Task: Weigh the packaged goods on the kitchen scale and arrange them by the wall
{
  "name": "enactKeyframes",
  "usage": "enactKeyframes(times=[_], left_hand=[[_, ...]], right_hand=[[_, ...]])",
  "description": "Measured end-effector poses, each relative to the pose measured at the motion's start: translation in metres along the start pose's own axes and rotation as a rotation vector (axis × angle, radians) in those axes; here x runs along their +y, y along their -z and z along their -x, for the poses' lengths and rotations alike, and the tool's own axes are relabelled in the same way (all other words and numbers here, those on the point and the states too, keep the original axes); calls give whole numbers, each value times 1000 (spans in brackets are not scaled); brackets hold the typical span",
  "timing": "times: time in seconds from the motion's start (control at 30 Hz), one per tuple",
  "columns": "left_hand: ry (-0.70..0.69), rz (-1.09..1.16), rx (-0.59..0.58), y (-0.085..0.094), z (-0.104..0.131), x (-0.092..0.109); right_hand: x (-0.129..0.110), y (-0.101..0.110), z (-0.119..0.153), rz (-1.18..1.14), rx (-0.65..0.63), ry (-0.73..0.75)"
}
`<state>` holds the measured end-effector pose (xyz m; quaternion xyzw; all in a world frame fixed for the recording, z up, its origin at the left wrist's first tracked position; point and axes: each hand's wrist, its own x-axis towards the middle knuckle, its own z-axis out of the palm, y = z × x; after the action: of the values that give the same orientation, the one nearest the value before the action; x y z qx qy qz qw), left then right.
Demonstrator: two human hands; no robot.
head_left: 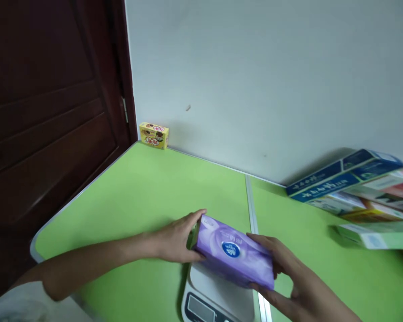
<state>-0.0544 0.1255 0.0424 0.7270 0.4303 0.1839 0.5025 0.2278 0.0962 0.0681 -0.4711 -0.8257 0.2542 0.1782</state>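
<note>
So a purple pack (235, 252) (tissues, by the look of it) is held between both hands, right above the plate of a white scale (218, 293) on the green table (130, 188). The left end is gripped by the left hand (177, 238) and the right end by the right hand (290, 270), with the fingers (262, 240) of each spread just to the pack's width and closed on its edges. Probably it's held by the ends so the long pack is kept level-ish and the middle isn't squashed. The yellow box (153, 136) has been put off in the far corner by the wall and door (50, 103), and the blue boxes (344, 176) and green box (376, 235) are kept over on the right, presumably so room is left around the scale. Whether the pack's underside is touching the plate can't be told, since that's hidden by the pack itself. The scale is cut off at the bottom, no reading can be made out on its display (200, 307), and the box pile is blurred and partly out of frame
</note>
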Motion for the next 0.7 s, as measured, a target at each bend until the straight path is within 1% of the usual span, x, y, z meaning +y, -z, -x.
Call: enactKeyframes(times=[0.07,0.1,0.17,0.2,0.3,0.37,0.43,0.5,0.57,0.63,0.7], left_hand=[[-25,97,72,12,-2,-6],[-51,140,126,18,-3,-10],[-100,200,271,33,-4,-23],[-103,219,355,40,-6,-31],[-41,224,639,61,-17,-63],[-30,155,837,79,-31,-85],[-49,58,984,100,-48,-105],[-48,-6,1067,123,-66,-121],[-45,-45,1109,145,-83,-134],[-39,-74,1133,164,-102,-144],[14,-61,1146,177,-120,-153]], right_hand=[[-8,0,-20,-4,23,23],[-12,-1,-33,-12,37,35],[-16,-10,-64,-46,62,40],[-17,-18,-83,-73,75,39],[-16,-49,-153,-160,121,54],[-16,-72,-207,-187,160,95],[-16,-91,-262,-180,195,141],[-19,-106,-312,-158,247,178],[-21,-118,-353,-150,279,188],[-21,-131,-384,-148,296,180],[-20,-144,-405,-147,316,157]])
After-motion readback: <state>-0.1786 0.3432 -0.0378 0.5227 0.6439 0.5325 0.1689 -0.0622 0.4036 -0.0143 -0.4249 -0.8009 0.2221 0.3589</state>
